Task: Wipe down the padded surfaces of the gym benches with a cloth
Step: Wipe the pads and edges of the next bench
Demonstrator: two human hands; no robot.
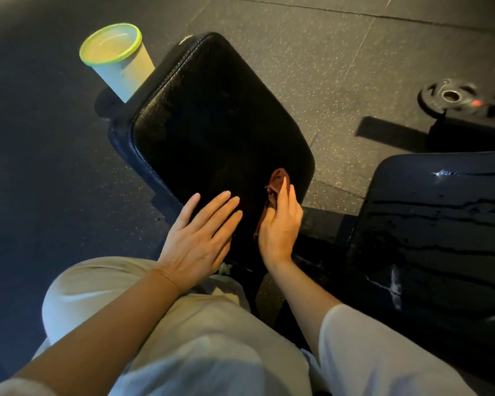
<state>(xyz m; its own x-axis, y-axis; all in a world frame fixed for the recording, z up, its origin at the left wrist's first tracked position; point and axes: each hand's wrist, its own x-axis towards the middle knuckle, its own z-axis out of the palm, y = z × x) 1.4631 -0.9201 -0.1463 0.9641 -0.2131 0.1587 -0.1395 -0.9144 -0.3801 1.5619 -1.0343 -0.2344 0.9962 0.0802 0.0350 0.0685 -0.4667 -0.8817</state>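
A brown cloth (277,184) is gripped by the curled fingers of the right hand (279,227) at the near right corner of the black bench pad (212,124). The pad is pressed by the flat, straight-fingered left hand (197,241). Wiping appears under way; a stroke toward the far end, near the cup (117,61), seems called for.

Cloth (277,181) on black bench pad (212,115)

No legible text, seemingly.

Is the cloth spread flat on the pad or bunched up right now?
Bunched up. The brown cloth shows crumpled folds under the right hand, which grips it against the black bench pad.
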